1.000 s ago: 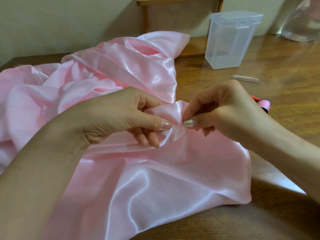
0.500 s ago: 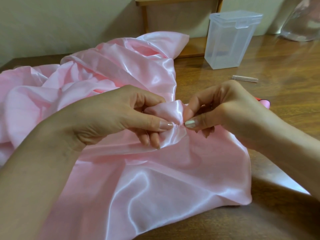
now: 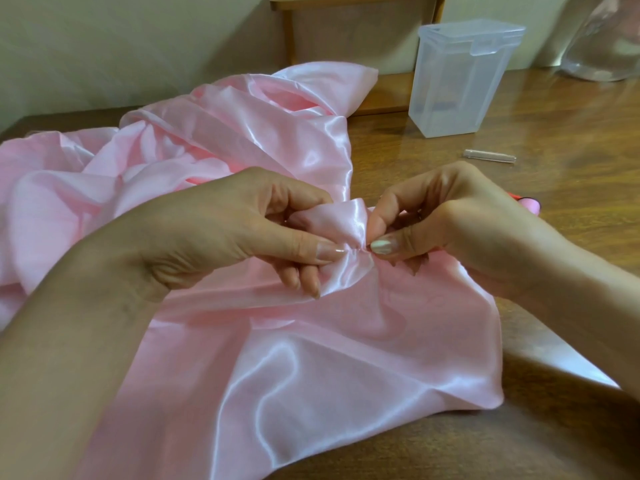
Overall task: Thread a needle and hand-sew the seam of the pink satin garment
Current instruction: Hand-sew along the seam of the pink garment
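You are in the sewing step: threading appears done, since both hands work at one gathered point of the seam. The pink satin garment point(image 3: 311, 358) lies on the table point(image 3: 571, 174), spread from the left edge across the middle to the near edge, with its hemmed corner toward the near right. Your left hand point(image 3: 242, 233) has its fingers curled and pinches a raised fold point(image 3: 332, 220) of satin between the thumb and the fingers beneath. Your right hand point(image 3: 450, 220) is also curled, with thumb and forefinger closed tight at the puckered point just beside the left thumb. The needle and thread are too fine to make out, so you cannot confirm from this view that the right hand holds them. The next move probably calls for drawing the needle clear to the right. Keep the left pinch firm so that the slippery satin does not slide, and pull evenly so that the gathers do not tighten. Compared with one second ago, both thumbs stay in nearly the same place. The left forefinger has drawn back, and the fold now stands up as a fuller loop. The clear plastic box point(image 3: 460, 77) near the far edge, the small clear tube point(image 3: 490, 156) and the pink spool point(image 3: 531, 206) behind the right hand have not moved.
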{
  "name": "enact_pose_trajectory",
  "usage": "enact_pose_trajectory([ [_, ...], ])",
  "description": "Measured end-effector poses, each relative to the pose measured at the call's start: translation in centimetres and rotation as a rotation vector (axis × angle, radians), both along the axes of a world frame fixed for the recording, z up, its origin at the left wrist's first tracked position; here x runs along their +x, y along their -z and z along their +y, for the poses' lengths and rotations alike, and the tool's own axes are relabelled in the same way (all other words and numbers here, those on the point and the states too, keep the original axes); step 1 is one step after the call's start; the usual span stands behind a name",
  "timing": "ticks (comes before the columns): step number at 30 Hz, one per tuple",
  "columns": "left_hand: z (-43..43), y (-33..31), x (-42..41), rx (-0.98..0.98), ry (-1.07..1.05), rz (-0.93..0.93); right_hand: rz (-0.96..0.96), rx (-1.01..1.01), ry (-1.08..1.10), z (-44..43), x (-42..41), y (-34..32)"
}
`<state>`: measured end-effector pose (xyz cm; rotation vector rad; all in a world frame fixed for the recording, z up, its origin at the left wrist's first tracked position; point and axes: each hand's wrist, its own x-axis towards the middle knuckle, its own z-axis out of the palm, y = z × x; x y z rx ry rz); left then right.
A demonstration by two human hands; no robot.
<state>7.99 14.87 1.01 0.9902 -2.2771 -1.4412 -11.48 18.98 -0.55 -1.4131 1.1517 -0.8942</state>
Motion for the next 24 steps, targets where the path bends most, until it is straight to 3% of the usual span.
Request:
enact_pose_trajectory([
  [10,-0.78,0.39,0.21,-0.089,0.019,-0.063,-0.015,0.007,-0.009,-0.07,-0.14,0.05],
  [24,-0.58,0.39,0.19,-0.011,0.024,-0.02,-0.037,0.022,-0.047,-0.14,-0.3,0.05],
])
